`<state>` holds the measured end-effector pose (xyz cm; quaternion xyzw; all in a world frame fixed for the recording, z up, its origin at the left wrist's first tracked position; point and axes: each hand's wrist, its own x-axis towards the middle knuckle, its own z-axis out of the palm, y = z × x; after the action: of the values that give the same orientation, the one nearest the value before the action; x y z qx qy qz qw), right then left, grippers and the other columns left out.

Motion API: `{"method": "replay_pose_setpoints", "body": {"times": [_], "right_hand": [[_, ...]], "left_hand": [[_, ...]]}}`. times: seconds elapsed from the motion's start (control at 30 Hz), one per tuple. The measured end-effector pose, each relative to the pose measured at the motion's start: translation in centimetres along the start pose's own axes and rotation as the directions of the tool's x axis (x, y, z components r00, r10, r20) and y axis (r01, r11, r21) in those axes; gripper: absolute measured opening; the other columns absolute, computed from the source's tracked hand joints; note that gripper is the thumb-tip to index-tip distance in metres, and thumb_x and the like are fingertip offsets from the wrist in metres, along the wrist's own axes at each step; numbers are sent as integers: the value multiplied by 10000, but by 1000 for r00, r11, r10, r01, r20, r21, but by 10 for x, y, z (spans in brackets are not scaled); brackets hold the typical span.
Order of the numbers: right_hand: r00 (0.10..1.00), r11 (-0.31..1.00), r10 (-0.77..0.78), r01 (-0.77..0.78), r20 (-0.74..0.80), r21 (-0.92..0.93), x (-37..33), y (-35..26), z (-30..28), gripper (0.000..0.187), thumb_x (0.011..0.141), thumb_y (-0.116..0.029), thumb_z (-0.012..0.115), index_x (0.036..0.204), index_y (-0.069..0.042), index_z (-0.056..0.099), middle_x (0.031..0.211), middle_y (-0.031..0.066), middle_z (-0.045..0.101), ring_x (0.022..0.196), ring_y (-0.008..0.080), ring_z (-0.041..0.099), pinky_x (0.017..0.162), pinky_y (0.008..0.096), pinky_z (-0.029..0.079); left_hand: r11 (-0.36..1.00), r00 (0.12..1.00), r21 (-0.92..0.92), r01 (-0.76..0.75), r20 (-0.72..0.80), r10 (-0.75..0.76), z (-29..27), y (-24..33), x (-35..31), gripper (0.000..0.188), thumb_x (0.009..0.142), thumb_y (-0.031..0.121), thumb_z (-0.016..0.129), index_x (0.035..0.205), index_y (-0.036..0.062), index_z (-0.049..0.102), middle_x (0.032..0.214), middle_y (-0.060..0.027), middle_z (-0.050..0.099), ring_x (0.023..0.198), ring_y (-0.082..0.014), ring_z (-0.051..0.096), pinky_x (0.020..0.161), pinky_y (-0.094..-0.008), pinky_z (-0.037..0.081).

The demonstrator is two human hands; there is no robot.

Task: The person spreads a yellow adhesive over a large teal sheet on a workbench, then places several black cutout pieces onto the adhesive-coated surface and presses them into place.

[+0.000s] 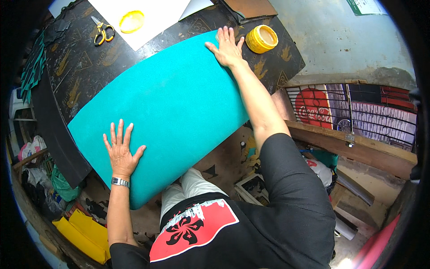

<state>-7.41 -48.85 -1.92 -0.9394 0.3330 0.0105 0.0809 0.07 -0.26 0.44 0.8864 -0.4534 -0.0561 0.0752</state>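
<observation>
A large teal sheet [174, 98] with a felt-like surface lies across the dark patterned table [107, 67], its near edge hanging over the table's front. My left hand [122, 152] rests flat on the sheet's near left part, fingers spread, a metal watch on the wrist. At the far right corner of the sheet my right hand [227, 48] lies flat with its fingers stretched out. Just right of that hand stands an open yellow tub [261, 39] with a tan substance inside. Neither hand grips anything.
Yellow-and-black scissors [103, 32] lie at the far left, beside a yellow lid [131, 21] on white sheet material [148, 13]. Teal strips [35, 67] and a black sheet [56, 130] hang at the left edge. A brown sheet [251, 9] sits at the back.
</observation>
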Motion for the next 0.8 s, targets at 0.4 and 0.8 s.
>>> {"method": "replay_pose_setpoints", "body": {"times": [0.4,0.8], "right_hand": [[942,921,-304,328,142,-211,5,17,-7,867,956,-703,339,1600,-163,123,1670,55,85,1542,237,21,1218,585,-28],[961,956,-269,274,59,-105,-31,-87,15,971,918,-756,365,1592,-95,137,1665,110,95,1542,256,33,1213,584,-28]], "left_hand": [[999,1000,-36,25,5,-25,-2,-1,0,802,783,658,665,1468,295,457,1612,-1,301,1513,-270,188,1224,-588,74],[982,999,-183,-50,-4,50,-8,-6,-3,859,760,603,721,1495,269,427,1622,-25,281,1516,-281,177,1208,-616,65]]}}
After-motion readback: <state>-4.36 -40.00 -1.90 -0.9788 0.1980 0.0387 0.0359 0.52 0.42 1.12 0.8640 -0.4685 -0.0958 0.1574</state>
